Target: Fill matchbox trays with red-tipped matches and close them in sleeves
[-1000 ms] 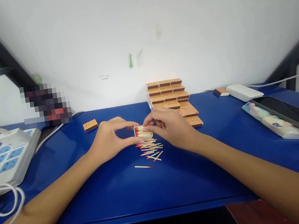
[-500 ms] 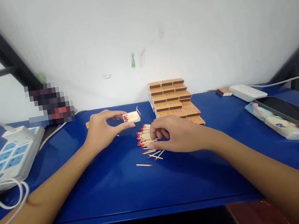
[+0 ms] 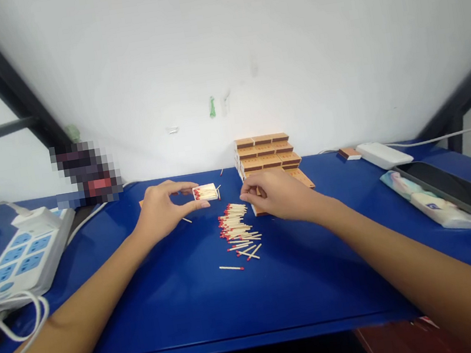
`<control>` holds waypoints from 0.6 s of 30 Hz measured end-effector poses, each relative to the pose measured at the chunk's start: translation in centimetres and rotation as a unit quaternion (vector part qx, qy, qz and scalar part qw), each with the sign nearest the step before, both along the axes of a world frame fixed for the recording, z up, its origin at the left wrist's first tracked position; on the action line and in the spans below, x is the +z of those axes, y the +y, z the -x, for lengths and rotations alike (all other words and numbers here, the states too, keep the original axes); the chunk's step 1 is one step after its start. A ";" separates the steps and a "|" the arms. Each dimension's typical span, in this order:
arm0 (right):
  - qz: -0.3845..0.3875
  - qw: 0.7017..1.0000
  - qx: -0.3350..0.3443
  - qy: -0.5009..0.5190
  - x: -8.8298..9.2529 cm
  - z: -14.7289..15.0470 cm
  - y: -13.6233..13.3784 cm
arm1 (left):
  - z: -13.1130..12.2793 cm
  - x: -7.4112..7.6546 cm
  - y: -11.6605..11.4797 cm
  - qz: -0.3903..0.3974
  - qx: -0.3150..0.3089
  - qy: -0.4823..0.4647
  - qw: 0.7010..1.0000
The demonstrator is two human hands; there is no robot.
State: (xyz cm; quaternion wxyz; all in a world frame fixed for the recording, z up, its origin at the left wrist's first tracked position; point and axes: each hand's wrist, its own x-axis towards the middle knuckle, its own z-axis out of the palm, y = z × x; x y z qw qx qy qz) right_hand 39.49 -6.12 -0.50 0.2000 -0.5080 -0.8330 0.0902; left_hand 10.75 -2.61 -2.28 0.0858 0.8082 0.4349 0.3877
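The left hand [image 3: 158, 212] pinches a small, white, rectangular cardboard tray [image 3: 205, 192] of red-headed wooden matches between thumb and fingers. The right hand [image 3: 280, 194] curls its fingers toward the thumb; whether they grip anything, I cannot tell. Between the hands, nearer the viewer, a loose pile of red-headed wooden matches [image 3: 235, 224] lies on the glossy blue table [image 3: 239, 313]. Stepped orange-brown cardboard matchboxes [image 3: 264, 151] stand behind the right hand.
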 end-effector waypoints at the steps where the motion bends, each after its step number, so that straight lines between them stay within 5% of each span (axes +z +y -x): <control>1: -0.009 1.000 0.008 -0.022 0.3 0.1 1.1 | 0.4 0.0 0.4 -0.001 0.008 -0.001 1.000; 10: 0.022 0.970 0.093 -0.225 0.9 5.8 10.9 | 2.7 -0.1 2.5 -0.029 0.065 0.020 0.997; 18: 0.090 0.954 0.121 -0.260 0.9 6.1 11.1 | 2.4 -0.3 2.6 -0.038 0.046 0.070 0.996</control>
